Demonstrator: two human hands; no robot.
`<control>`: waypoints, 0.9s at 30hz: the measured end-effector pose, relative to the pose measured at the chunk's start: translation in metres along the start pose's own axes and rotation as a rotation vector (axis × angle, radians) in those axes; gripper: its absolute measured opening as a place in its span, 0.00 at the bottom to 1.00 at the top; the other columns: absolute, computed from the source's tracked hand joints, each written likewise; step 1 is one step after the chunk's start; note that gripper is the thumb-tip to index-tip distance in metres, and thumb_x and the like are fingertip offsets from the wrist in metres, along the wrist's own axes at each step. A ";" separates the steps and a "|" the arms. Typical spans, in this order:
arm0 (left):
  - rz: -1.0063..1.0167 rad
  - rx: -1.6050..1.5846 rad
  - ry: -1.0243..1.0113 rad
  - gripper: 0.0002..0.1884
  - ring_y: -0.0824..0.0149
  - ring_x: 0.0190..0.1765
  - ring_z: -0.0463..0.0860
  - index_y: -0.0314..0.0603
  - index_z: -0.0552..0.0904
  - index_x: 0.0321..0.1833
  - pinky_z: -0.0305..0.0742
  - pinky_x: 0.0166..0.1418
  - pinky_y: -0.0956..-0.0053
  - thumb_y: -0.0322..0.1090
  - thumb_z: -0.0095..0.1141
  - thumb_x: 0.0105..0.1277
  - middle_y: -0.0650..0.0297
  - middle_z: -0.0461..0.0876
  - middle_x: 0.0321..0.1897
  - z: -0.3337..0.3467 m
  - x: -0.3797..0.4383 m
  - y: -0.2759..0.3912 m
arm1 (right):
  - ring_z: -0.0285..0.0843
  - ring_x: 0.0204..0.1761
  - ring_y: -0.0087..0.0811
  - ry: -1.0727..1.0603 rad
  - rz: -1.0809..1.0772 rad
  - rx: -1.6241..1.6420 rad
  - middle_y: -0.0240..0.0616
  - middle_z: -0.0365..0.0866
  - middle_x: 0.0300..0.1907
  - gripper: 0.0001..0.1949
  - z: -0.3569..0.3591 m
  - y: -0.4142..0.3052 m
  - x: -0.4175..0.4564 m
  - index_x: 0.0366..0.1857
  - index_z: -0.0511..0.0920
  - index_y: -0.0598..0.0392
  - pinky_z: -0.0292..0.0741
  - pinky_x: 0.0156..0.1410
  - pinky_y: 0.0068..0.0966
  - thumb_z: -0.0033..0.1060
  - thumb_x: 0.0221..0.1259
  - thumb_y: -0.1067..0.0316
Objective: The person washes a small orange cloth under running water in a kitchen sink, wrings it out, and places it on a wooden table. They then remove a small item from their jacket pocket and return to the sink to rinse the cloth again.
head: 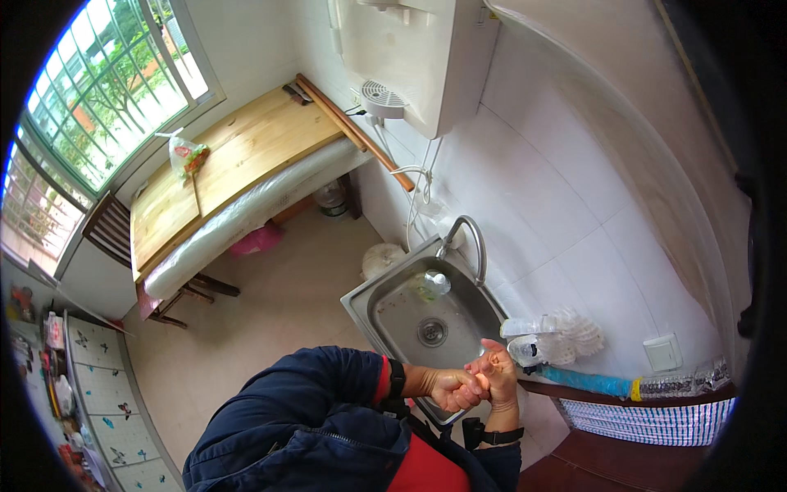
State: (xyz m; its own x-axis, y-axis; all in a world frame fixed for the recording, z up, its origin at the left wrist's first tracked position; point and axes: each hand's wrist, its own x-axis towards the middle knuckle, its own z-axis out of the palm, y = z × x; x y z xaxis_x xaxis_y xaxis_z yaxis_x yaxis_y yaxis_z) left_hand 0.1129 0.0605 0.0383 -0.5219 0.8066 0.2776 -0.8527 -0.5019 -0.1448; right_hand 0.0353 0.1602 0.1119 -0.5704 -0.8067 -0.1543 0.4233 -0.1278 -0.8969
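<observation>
My left hand (456, 390) is curled against my right hand (499, 374), its fingers closed around part of it near the thumb. The fingers of my right hand stick up and apart. Both hands meet over the near right corner of a stainless steel sink (393, 329), and each wrist wears a black strap. A round drain strainer (432, 332) sits in the basin floor. Towards the basin's far side is a clear plastic bottle (438, 281) with a white top. Above the basin arches a metal gooseneck faucet (478, 243); whether water runs cannot be told.
Right of the sink lie white ribbed plastic items (565, 337) and a blue-and-silver wrapped tube (584, 380). A white wall-mounted water dispenser (406, 61) hangs beyond the faucet. Further left stand a wooden table (246, 160) bearing a plastic bag (184, 155), and a dark wooden chair (110, 227).
</observation>
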 end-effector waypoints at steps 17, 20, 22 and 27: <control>0.110 0.200 0.049 0.04 0.81 0.18 0.61 0.49 0.71 0.35 0.55 0.19 0.86 0.31 0.53 0.65 0.75 0.63 0.18 0.015 -0.007 -0.006 | 0.72 0.30 0.22 -0.048 -0.023 -0.134 0.34 0.78 0.32 0.18 0.022 -0.025 0.003 0.55 0.77 0.58 0.73 0.40 0.19 0.65 0.61 0.67; 0.068 0.249 0.180 0.08 0.81 0.16 0.60 0.49 0.70 0.28 0.52 0.18 0.85 0.30 0.54 0.65 0.76 0.61 0.15 0.021 -0.007 -0.002 | 0.66 0.25 0.19 -0.044 -0.032 -0.066 0.30 0.73 0.27 0.16 0.015 -0.016 0.009 0.51 0.76 0.58 0.71 0.35 0.19 0.64 0.63 0.63; 0.063 0.293 0.246 0.12 0.80 0.15 0.58 0.49 0.68 0.24 0.51 0.17 0.85 0.31 0.55 0.64 0.76 0.60 0.13 0.022 -0.006 -0.001 | 0.61 0.20 0.17 -0.024 -0.059 -0.083 0.26 0.68 0.23 0.14 0.019 -0.012 0.012 0.45 0.74 0.57 0.69 0.31 0.18 0.62 0.65 0.60; 0.170 0.582 0.554 0.14 0.79 0.13 0.57 0.50 0.68 0.19 0.47 0.15 0.82 0.31 0.58 0.59 0.75 0.60 0.12 0.014 -0.008 -0.002 | 0.56 0.16 0.15 0.175 -0.018 -0.322 0.23 0.61 0.17 0.14 0.022 0.003 0.019 0.34 0.68 0.53 0.65 0.24 0.18 0.56 0.69 0.55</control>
State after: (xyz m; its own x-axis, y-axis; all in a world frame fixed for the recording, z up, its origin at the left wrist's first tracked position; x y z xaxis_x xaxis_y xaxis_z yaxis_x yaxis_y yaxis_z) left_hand 0.1188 0.0511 0.0494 -0.7084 0.6654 -0.2352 -0.6922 -0.5899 0.4158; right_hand 0.0412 0.1318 0.1157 -0.6996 -0.6912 -0.1813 0.1848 0.0702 -0.9803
